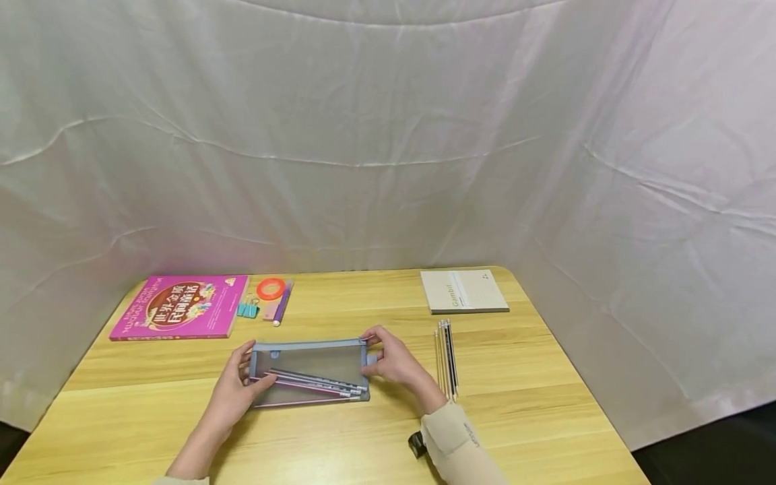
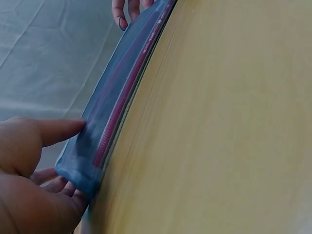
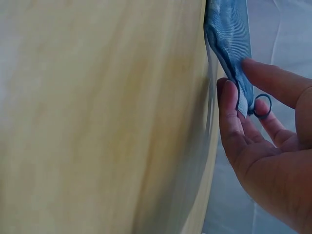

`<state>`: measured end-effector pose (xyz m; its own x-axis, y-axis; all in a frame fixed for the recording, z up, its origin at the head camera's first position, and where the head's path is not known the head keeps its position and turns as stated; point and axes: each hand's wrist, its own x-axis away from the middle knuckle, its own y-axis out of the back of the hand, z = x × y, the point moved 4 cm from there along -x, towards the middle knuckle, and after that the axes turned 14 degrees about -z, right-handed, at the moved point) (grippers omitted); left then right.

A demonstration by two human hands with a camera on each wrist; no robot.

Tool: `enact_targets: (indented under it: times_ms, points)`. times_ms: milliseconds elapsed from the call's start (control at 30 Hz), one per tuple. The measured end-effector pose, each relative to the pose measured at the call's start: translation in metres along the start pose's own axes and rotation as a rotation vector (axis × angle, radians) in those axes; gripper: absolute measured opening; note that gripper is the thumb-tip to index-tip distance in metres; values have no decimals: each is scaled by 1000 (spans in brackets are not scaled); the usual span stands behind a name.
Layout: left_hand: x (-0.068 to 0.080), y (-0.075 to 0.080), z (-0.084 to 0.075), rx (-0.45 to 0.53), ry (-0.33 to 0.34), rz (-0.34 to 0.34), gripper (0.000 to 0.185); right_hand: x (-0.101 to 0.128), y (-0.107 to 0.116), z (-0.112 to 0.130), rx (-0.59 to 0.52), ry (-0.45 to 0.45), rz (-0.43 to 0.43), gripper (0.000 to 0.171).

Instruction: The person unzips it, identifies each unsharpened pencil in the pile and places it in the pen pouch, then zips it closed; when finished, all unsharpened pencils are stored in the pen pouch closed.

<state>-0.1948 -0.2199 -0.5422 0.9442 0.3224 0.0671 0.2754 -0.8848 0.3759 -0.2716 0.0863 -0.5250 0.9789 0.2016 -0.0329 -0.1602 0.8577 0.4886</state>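
- Left hand [image 1: 238, 391] grips the left end of the pouch [image 1: 309, 372], thumb on top and fingers underneath.
- Right hand [image 1: 393, 362] pinches the pouch's right end by the zip ring [image 3: 262, 105].
- The pouch lies flat on the table [image 1: 521, 417], near its front middle, with pencils [image 1: 315, 384] showing through the mesh.
- More pencils [image 1: 447, 357] lie just right of the right hand.
- A notebook [image 1: 463, 291] sits behind them.
- A pink book [image 1: 182, 306], clips [image 1: 247, 309], a tape roll [image 1: 271, 288] and a pen [image 1: 282, 304] sit at the far left.
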Motion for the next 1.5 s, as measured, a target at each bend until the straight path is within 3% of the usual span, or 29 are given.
enact_targets:
  times_ms: [233, 800, 1167, 1500]
  points:
    - [-1, 5, 0, -111, -71, 3, 93, -3, -2, -3, 31, 10, 8, 62]
    - [-5, 2, 5, -161, -106, 8, 88, -8, -5, -1, 171, 34, 29, 60]
    - [-7, 1, 7, -212, -105, -31, 84, -11, -7, -2, 195, 38, 48, 66]
    - [-6, 4, 5, -183, -82, 10, 85, -9, -2, 3, 214, 65, 46, 77]
